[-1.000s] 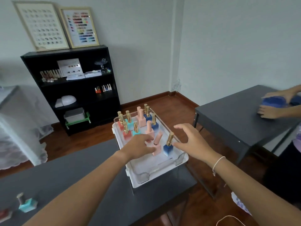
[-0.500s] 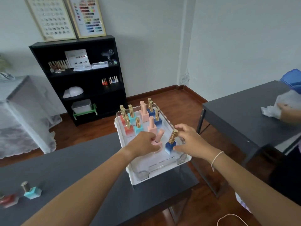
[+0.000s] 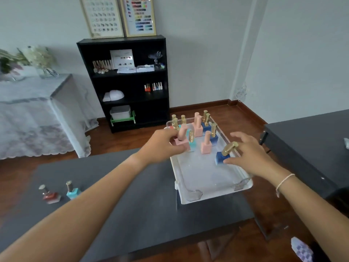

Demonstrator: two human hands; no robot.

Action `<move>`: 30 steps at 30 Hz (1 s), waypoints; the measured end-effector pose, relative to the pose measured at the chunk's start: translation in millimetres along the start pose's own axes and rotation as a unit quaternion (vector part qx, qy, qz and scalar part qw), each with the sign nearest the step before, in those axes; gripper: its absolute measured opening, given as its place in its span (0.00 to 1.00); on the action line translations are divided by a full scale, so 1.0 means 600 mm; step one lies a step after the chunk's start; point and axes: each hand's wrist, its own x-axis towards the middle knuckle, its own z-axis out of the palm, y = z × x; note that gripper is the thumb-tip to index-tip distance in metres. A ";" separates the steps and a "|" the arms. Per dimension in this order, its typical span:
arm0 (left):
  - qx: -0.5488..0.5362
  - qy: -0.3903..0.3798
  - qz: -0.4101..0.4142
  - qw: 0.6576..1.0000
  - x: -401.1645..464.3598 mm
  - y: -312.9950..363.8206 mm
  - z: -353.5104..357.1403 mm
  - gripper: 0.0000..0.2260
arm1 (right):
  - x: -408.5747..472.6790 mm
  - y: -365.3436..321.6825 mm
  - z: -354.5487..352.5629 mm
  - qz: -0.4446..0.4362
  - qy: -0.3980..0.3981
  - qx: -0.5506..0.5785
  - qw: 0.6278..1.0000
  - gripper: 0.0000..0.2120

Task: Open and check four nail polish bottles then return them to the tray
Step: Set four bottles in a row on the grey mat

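Hands reach over a white tray (image 3: 213,195) at centre right of the frame, which sits on the far right end of a dark grey table (image 3: 132,201). The left hand (image 3: 160,146) curls its fingers around a pink bottle (image 3: 182,138) with a pink cap at the tray's left edge, thumb under its base, holding it tilted. The right hand (image 3: 251,156) pinches a blue bottle (image 3: 223,156) with a gold cap near the tray's right wall; the thumb presses the blue base and the other fingers spread behind the cap, and the bottle leans strongly to the right. Whether either bottle is lifted clear of the tray floor cannot be told. More bottles stand upright in the upper half of the tray, in pink, blue and teal, most with gold caps. At lower left of the frame, well apart from the tray, a red bottle (image 3: 49,195) and a teal bottle (image 3: 72,190) stand side by side on the table. A black shelf unit (image 3: 128,82) stands against the wall at upper centre.
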 end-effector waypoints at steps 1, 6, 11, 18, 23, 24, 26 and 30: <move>-0.007 0.013 -0.007 1.000 -0.010 -0.011 -0.021 0.12 | 0.006 -0.017 -0.004 -0.006 0.010 0.019 1.000 0.18; -0.026 0.027 -0.050 0.998 -0.061 -0.083 -0.108 0.08 | 0.036 -0.146 0.005 -0.067 0.036 0.138 0.988 0.25; -0.023 0.016 -0.112 0.993 -0.119 -0.181 -0.152 0.05 | 0.060 -0.280 0.088 -0.133 -0.015 0.133 0.982 0.11; -0.024 -0.018 -0.184 0.982 -0.176 -0.314 -0.148 0.05 | 0.071 -0.366 0.252 -0.110 -0.095 0.157 0.977 0.07; -0.031 -0.043 -0.213 0.976 -0.193 -0.382 -0.136 0.07 | 0.080 -0.367 0.345 -0.022 -0.116 0.144 0.982 0.14; -0.038 -0.052 -0.214 0.975 -0.195 -0.392 -0.132 0.06 | 0.081 -0.365 0.359 -0.007 -0.117 0.142 0.983 0.16; -0.060 -0.068 -0.218 0.972 -0.199 -0.409 -0.124 0.08 | 0.083 -0.362 0.383 0.019 -0.114 0.150 0.982 0.17; -0.061 -0.077 -0.222 0.970 -0.209 -0.436 -0.108 0.13 | 0.082 -0.361 0.416 0.044 -0.118 0.160 0.979 0.12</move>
